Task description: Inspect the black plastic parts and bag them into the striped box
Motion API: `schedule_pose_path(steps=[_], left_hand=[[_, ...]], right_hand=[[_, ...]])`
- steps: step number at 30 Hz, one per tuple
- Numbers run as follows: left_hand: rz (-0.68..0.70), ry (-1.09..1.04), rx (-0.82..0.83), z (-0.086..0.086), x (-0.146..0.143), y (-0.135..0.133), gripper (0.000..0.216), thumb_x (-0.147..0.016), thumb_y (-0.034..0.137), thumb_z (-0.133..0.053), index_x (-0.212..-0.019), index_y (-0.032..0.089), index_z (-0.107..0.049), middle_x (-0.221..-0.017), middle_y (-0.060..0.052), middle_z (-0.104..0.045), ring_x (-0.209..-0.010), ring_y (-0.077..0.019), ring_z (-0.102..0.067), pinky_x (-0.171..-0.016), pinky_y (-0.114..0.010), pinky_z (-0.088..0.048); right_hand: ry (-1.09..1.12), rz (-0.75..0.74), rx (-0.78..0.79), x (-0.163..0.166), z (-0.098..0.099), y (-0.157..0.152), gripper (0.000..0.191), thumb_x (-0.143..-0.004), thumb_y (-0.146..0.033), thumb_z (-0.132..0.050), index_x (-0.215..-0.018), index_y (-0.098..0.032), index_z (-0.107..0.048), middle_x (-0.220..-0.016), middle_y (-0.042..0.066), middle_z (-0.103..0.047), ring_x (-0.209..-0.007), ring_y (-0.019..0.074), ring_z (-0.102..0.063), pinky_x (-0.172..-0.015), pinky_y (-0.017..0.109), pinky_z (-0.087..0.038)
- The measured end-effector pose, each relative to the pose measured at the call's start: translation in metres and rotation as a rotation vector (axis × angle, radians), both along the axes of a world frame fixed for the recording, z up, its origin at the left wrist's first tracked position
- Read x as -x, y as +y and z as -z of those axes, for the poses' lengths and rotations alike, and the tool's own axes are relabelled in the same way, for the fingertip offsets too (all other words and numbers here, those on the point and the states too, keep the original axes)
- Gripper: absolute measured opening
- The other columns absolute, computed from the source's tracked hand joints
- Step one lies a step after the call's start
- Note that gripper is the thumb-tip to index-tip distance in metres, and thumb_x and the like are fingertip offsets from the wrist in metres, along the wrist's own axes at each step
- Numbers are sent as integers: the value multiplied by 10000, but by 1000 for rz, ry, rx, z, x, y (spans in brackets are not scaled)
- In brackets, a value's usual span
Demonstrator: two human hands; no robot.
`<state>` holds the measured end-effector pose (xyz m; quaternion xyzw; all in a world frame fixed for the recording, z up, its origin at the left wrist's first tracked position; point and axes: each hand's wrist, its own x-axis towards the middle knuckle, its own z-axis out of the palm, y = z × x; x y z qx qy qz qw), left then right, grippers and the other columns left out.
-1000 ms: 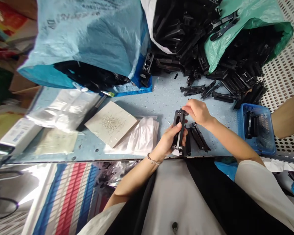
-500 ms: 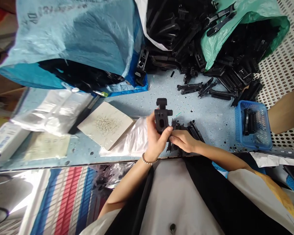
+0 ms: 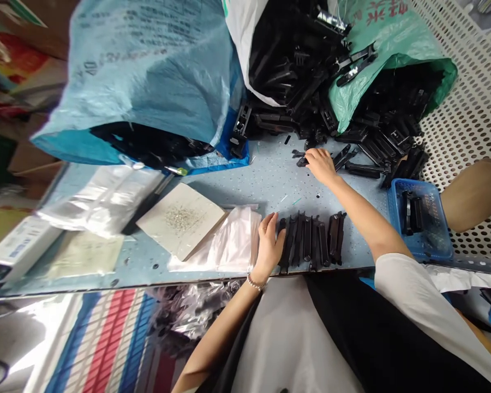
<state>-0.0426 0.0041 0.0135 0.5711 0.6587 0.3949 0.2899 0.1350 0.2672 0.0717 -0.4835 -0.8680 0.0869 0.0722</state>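
Observation:
My left hand (image 3: 268,245) rests at the left end of a row of black plastic parts (image 3: 306,240) by the table's front edge. Its thumb stands apart from the fingers and it holds nothing; the thumb is beside the first part. The several parts in the row lie side by side, pointing away from me. Farther back, my right hand (image 3: 321,166) is closed over a slim black plastic part (image 3: 299,155), whose left end sticks out past the fingertips. My fingers and palm hide the rest of that part.
A blue bag (image 3: 147,82), a white bag (image 3: 245,43) and a green bag (image 3: 352,98) of black parts stand at the back. Loose black parts (image 3: 364,170) lie before them. A blue basket (image 3: 437,245) is at right, a square board (image 3: 180,221) with tiny pieces at left.
The black part that my left hand held upright is out of that hand, which has lowered beside the row. My right hand has reached forward to the loose parts. The row shows more fully.

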Motion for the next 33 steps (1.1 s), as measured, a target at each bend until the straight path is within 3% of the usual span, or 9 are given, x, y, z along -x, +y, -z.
schedule_pose_path(steps=[5,7,10,12,14,16,21,27,33], left_hand=[[13,-111,-174,-44,16,30,936,-905,579,-640,-1622,234,-146,-1669,-199,-234,-1556,-351,-258,-1254,-561,-267],[44,-281,-199,-65,19,40,1009,-855,623,-686,-1616,231,-152,-1641,-194,-309,-1483,-351,-393,-1193,-507,-377],[123,-647,34,-91,18,41,650,-894,623,-635,-1378,206,-510,-1117,-98,-705,-920,-223,-698,-769,-319,-568],[214,-897,263,-102,13,36,519,-887,645,-625,-1124,183,-607,-757,-23,-664,-583,-144,-592,-505,-243,-450],[298,-1099,438,-108,4,30,530,-848,683,-647,-975,171,-601,-650,2,-599,-475,-110,-494,-421,-227,-360],[276,-1187,479,-110,-6,26,524,-821,683,-681,-916,177,-583,-637,7,-583,-456,-102,-479,-410,-230,-353],[-28,-1101,245,-103,-13,33,468,-780,598,-778,-952,219,-562,-654,48,-567,-480,-96,-506,-450,-227,-403],[-90,-1149,320,-96,7,39,506,-781,649,-738,-908,188,-574,-757,4,-610,-563,-95,-539,-488,-225,-424],[-102,-751,85,-77,14,9,492,-820,653,-702,-996,205,-597,-820,-2,-630,-631,-106,-551,-567,-239,-463]], right_hand=[[527,-162,48,29,-37,-78,266,-980,-307,-618,-1219,-191,-600,-1273,122,-589,-1149,247,-603,-974,402,-535],[622,-304,130,32,-52,-112,266,-1004,-418,-584,-1165,-206,-586,-1173,95,-609,-1023,217,-635,-863,358,-561],[555,-333,31,24,-67,-137,353,-1039,-543,-445,-1082,-217,-575,-1076,90,-610,-919,219,-611,-760,352,-532],[454,-321,-96,14,-69,-135,408,-1027,-598,-415,-1011,-225,-581,-1006,91,-609,-889,238,-580,-746,375,-500],[375,-355,-139,7,-67,-129,442,-1010,-632,-420,-898,-235,-579,-902,78,-597,-842,242,-553,-739,384,-469],[380,-346,-100,6,-63,-125,484,-1020,-638,-378,-810,-237,-548,-819,61,-572,-784,226,-534,-715,371,-442],[563,-186,195,17,-58,-147,523,-1088,-550,-187,-847,-222,-515,-701,1,-525,-620,154,-500,-611,295,-402],[348,-558,-46,27,-36,-198,440,-1054,-522,-423,-796,-197,-570,-777,53,-599,-736,190,-544,-674,316,-408],[342,-315,285,16,-15,-231,337,-1081,-334,-419,-845,-194,-615,-805,44,-666,-749,168,-611,-680,277,-435]])
